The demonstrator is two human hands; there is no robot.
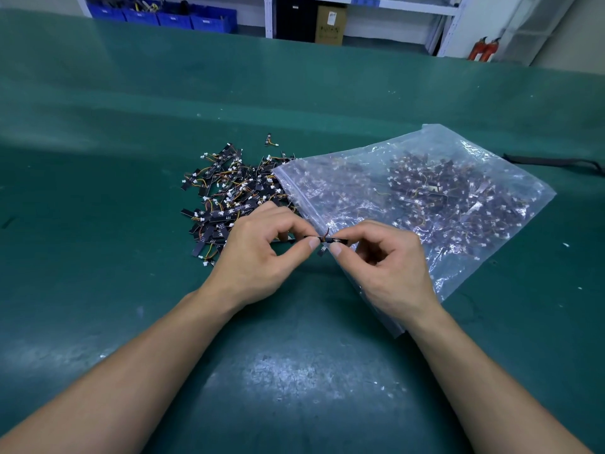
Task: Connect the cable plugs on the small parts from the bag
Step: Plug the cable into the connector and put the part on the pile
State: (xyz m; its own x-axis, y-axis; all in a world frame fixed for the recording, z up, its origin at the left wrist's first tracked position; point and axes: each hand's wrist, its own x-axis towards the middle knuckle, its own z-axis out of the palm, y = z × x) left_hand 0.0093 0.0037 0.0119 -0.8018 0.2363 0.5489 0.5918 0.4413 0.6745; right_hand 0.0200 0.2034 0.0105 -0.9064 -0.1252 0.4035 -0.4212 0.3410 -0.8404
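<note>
A clear plastic bag [425,204] lies on the green table [294,371], its zip mouth turned to the left, and it holds many small black strips with thin wires and white plugs. Just outside that mouth, a pile of the same parts [232,194] spreads over the table, touching the bag's left edge. One stray part [269,140] lies alone a little beyond the pile, on the far side from the person.

Above the bag's near left edge, both hands meet on a single small part [322,239]. The left hand [258,257] pinches the strip's left end between thumb and forefinger, with the other fingers curled in. The right hand [389,267] pinches the right end the same way and sits over the bag's near corner. A short reddish wire loops up between the two thumbs, and a white plug shows just below them; whether it is seated cannot be told.

To the right of the bag lies a black strap [553,162]. Far beyond the bag stand blue bins [183,16], a cardboard box [330,24] and red fire extinguishers [484,49].
</note>
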